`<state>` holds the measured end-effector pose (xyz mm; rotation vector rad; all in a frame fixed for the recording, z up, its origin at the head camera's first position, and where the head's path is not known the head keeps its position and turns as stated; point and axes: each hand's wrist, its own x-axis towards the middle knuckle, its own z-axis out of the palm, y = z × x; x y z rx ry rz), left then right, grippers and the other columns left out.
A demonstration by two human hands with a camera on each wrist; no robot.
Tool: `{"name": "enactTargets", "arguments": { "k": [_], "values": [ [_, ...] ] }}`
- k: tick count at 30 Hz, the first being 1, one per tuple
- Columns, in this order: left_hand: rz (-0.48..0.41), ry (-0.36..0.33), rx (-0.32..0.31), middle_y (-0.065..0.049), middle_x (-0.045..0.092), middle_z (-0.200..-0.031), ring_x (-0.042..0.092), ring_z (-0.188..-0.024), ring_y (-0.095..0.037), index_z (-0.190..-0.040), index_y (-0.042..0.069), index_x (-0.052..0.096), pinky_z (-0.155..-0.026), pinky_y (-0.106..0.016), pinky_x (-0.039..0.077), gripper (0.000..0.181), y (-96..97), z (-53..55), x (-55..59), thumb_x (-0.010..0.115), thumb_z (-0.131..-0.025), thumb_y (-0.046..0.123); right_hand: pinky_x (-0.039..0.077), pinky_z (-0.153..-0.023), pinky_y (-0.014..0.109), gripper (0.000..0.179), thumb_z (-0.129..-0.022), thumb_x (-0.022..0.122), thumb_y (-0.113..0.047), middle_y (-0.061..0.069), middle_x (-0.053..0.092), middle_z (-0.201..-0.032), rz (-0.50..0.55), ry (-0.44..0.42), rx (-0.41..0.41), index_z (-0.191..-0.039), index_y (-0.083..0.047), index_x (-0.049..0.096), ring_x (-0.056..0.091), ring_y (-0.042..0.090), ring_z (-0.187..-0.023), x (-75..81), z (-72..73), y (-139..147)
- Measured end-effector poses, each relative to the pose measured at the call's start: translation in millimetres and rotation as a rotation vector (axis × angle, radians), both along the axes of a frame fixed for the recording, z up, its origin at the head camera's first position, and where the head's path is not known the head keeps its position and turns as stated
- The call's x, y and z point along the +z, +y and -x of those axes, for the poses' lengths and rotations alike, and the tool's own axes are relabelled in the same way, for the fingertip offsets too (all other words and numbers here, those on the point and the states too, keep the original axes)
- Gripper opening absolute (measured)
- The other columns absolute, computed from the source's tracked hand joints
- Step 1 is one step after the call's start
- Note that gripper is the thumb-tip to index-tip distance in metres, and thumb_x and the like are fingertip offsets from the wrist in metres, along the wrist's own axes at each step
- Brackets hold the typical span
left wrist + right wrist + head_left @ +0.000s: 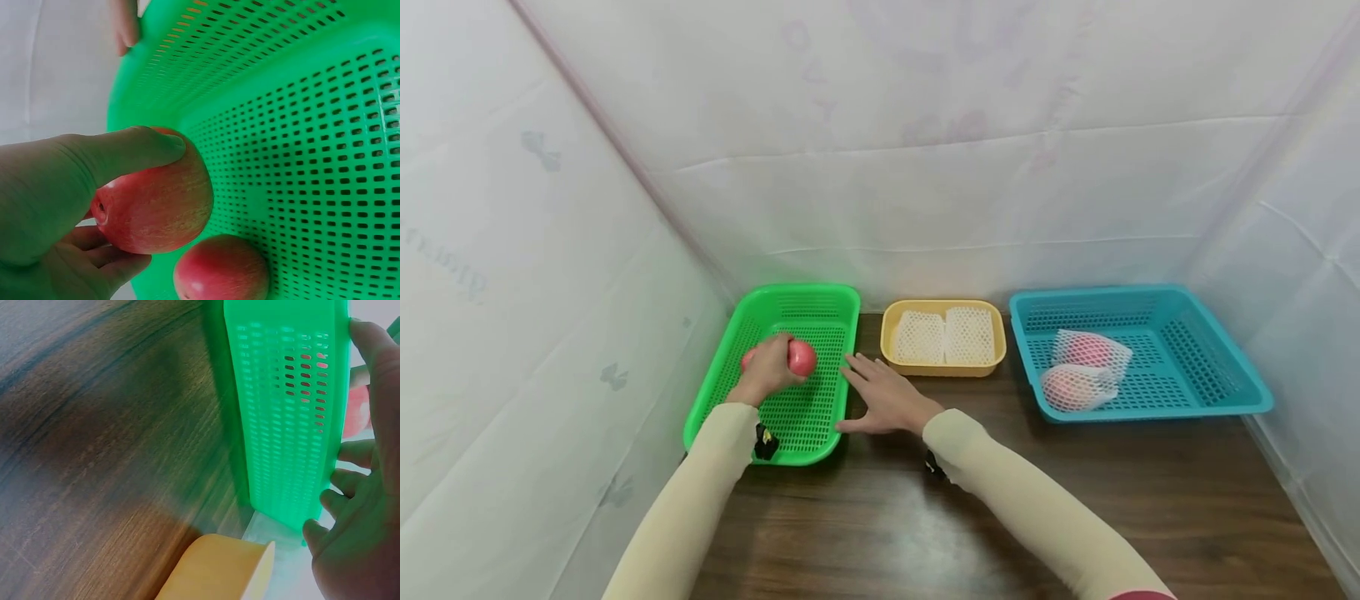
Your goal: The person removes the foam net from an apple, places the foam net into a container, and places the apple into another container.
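Note:
In the head view my left hand (767, 368) reaches into the green basket (801, 457) and grips a red apple (802, 358) between thumb and fingers. The left wrist view shows the thumb along one side of this apple (159, 203) and curled fingers under it. A second red apple (222, 270) lies in the basket beside it, partly covered by the hand in the head view. My right hand (891, 402) is spread at the basket's right side, its fingers touching the rim. The right wrist view shows these fingers (350, 481) along the green rim, holding no apple.
A yellow tray (943, 369) with white foam net sleeves (968, 335) stands right of the green basket. Farther right, a blue basket (1195, 408) contains two net-wrapped apples (1070, 389). White sheeting (880, 200) rises behind and at both sides of the wooden surface (865, 533).

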<state>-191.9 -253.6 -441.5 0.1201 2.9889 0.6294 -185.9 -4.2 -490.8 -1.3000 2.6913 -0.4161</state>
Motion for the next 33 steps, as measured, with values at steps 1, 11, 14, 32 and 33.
{"name": "enactTargets", "arguments": {
  "k": [1,11,14,32,33],
  "values": [
    [0.003,-0.011,-0.004,-0.031,0.059,-0.127,0.057,-0.117,-0.048,-0.139,-0.01,0.049,-0.095,-0.062,0.049,0.078,0.0,1.4,-1.7,0.088,-0.077,0.013,0.017,-0.125,0.045,0.102,-0.091,0.055,-0.075,0.008,0.011,-0.172,0.0,-0.003,-0.002,-0.163,-0.009,0.026,0.013,0.028,-0.157,0.3,-0.1,0],
    [0.043,-0.08,0.004,-0.032,0.057,-0.133,0.056,-0.122,-0.05,-0.143,-0.011,0.048,-0.098,-0.063,0.047,0.08,-2.3,14.8,-17.8,0.089,-0.078,0.012,0.018,-0.125,0.046,0.101,-0.092,0.055,-0.074,0.009,0.012,-0.172,0.007,-0.007,-0.005,-0.163,-0.009,0.026,0.016,0.03,-0.157,1.9,-1.6,-1],
    [0.055,-0.087,0.008,-0.031,0.057,-0.135,0.055,-0.124,-0.05,-0.143,-0.01,0.048,-0.099,-0.064,0.046,0.081,-2.6,16.7,-21.9,0.089,-0.077,0.012,0.017,-0.125,0.044,0.102,-0.091,0.055,-0.075,0.009,0.011,-0.172,0.001,-0.013,-0.008,-0.163,-0.01,0.025,0.013,0.028,-0.157,3.1,-2.0,-1],
    [0.139,-0.083,-0.025,-0.032,0.059,-0.131,0.056,-0.121,-0.051,-0.139,-0.011,0.051,-0.1,-0.062,0.046,0.082,-4.7,24.2,-39.5,0.093,-0.073,0.011,0.017,-0.125,0.045,0.102,-0.092,0.055,-0.075,0.008,0.01,-0.172,0.014,-0.01,-0.014,-0.164,-0.01,0.024,0.016,0.029,-0.157,-3.1,-1.1,-1],
    [0.144,-0.082,-0.024,-0.032,0.059,-0.131,0.056,-0.121,-0.051,-0.14,-0.011,0.051,-0.101,-0.062,0.046,0.083,-4.6,24.4,-40.3,0.093,-0.072,0.011,0.017,-0.125,0.045,0.102,-0.091,0.054,-0.075,0.009,0.01,-0.172,0.013,-0.007,-0.013,-0.164,-0.01,0.024,0.016,0.029,-0.157,-3.6,-0.8,-1]
  ]
}}
